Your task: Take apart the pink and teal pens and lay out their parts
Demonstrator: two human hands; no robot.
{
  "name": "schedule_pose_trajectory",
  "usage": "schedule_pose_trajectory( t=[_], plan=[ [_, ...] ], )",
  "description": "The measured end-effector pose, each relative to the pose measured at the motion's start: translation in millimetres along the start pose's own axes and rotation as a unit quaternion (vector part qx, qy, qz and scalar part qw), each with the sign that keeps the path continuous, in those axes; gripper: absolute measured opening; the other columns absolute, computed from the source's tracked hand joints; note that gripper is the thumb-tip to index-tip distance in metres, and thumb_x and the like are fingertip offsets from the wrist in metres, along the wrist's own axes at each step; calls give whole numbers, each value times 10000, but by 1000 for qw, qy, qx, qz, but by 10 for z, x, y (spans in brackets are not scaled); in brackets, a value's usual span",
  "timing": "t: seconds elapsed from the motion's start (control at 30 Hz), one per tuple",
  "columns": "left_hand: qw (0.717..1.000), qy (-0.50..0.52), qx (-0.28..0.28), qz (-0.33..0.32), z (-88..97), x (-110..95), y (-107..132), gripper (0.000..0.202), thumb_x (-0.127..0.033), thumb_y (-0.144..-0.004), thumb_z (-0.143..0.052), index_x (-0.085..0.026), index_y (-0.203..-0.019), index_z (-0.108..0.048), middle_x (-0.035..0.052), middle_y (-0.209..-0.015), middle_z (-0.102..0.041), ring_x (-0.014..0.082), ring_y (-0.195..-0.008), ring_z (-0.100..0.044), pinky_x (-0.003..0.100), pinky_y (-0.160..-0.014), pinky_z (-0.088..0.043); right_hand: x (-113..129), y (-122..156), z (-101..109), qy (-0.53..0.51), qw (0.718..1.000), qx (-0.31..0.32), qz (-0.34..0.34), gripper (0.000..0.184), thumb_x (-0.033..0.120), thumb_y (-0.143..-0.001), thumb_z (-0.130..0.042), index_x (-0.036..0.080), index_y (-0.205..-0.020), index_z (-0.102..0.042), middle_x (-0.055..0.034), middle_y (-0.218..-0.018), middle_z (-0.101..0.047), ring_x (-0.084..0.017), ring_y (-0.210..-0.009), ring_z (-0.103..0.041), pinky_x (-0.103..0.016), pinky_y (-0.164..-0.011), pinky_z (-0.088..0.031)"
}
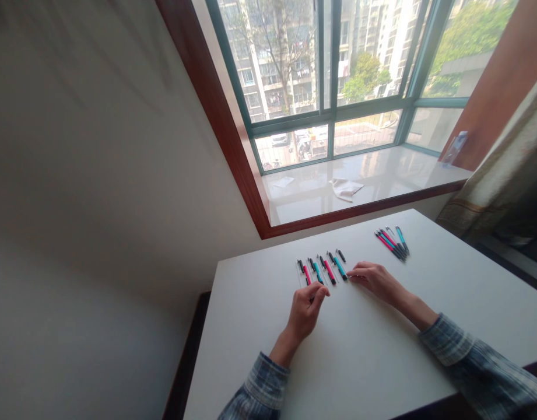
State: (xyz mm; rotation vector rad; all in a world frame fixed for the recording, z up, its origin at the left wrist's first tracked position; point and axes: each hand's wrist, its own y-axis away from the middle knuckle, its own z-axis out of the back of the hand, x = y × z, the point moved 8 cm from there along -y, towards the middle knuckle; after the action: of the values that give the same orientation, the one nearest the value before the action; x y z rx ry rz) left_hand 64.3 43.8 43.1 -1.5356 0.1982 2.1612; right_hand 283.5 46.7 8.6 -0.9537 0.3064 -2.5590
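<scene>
Head view: nearest, the left hand (305,312) is loosely curled, and whether it holds anything cannot be told. The open right hand (373,283) reaches left, its fingertips (352,275) just beside the rightmost teal pen (340,268). That pen ends a row of pink and teal pens (329,272), their long axes running near to far on the white table (360,373). Farther right lies a bunch of pens (393,244); no writing is legible.

Left hand (305,312): curled fingers (317,293) cover anything held; dark speck beneath them too small to tell. Left sleeve (259,385) cut off by frame at 6 o'clock, right sleeve (482,367) at 4. Pen bundle (393,244), 3 o'clock: pens overlap, hiding parts. Packet (455,149) on windowsill (303,204), 2 o'clock: blurred.
</scene>
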Motion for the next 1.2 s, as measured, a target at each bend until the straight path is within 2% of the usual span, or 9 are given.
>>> schedule_pose_trajectory(
  t=[0.1, 0.23, 0.47, 0.63, 0.73, 0.87, 1.0, 1.2],
  plan=[
    [1000, 1, -3, -2, 7, -1, 1, 436, -487, -1020, -495, -149, -837, -702, -18, -659, -501, 120, -599, -357, 250, -598, -303, 45, 16, 65, 3, 1000, -18, 13, 268, 320, -1030, -544, 233, -1132, -776, -94, -1002, -761, -227, -851, -732, -340, -797, -587],
    [1000, 3, -4, -2, 8, 6, 1, 432, -483, -1021, -496, -150, -833, -695, -20, -666, -501, 119, -604, -362, 248, -604, -305, 85, 11, 225, 4, 997, -77, 8, 309, 350, -1045, -518, 227, -1256, -708, -102, -1031, -773, -230, -857, -742, -352, -788, -606],
    [1000, -1, -2, 3, 3, 27, 3, 429, -479, -1020, -493, -153, -832, -699, -23, -653, -496, 119, -591, -351, 245, -596, -295, -39, -283, 471, -65, 980, -183, -43, 244, 432, -985, -616, 237, -1027, -755, -51, -974, -791, -225, -804, -756, -364, -761, -643],
    [1000, 0, -18, 4, 32, 6, -7, 436, -486, -1022, -482, -157, -832, -698, -22, -655, -481, 127, -609, -367, 248, -614, -311, -358, -514, 387, -150, 953, -243, -101, 295, 492, -909, -691, 230, -987, -804, -78, -1011, -801, -264, -886, -766, -401, -792, -656],
    [1000, 4, -21, 7, 34, 6, -15, 432, -483, -1023, -481, -159, -831, -693, -27, -646, -454, 127, -607, -357, 248, -610, -304, -545, -536, 221, -169, 944, -252, -131, 327, 497, -899, -696, 219, -1041, -796, -79, -978, -814, -270, -871, -782, -423, -823, -654],
    [1000, 8, -19, 10, 27, 27, -21, 422, -480, -1022, -489, -161, -832, -688, -30, -647, -460, 126, -603, -351, 246, -605, -296, -656, -520, 60, -166, 945, -243, -142, 306, 491, -889, -705, 217, -987, -800, -73, -944, -819, -269, -858, -784, -416, -840, -642],
    [1000, 10, -17, 8, 23, 26, -25, 415, -472, -1024, -487, -162, -834, -687, -18, -675, -501, 131, -622, -378, 247, -620, -310, -648, -550, 14, -152, 953, -222, -137, 302, 494, -903, -684, 222, -962, -804, -72, -947, -813, -253, -827, -768, -392, -793, -633],
    [1000, 16, -16, 16, 18, 21, -39, 411, -472, -1018, -495, -160, -828, -682, -33, -644, -435, 124, -600, -341, 244, -603, -290, -529, -608, 19, -114, 968, -193, -112, 262, 454, -921, -661, 240, -913, -812, -72, -959, -786, -244, -873, -714, -375, -790, -589]
  ],
)
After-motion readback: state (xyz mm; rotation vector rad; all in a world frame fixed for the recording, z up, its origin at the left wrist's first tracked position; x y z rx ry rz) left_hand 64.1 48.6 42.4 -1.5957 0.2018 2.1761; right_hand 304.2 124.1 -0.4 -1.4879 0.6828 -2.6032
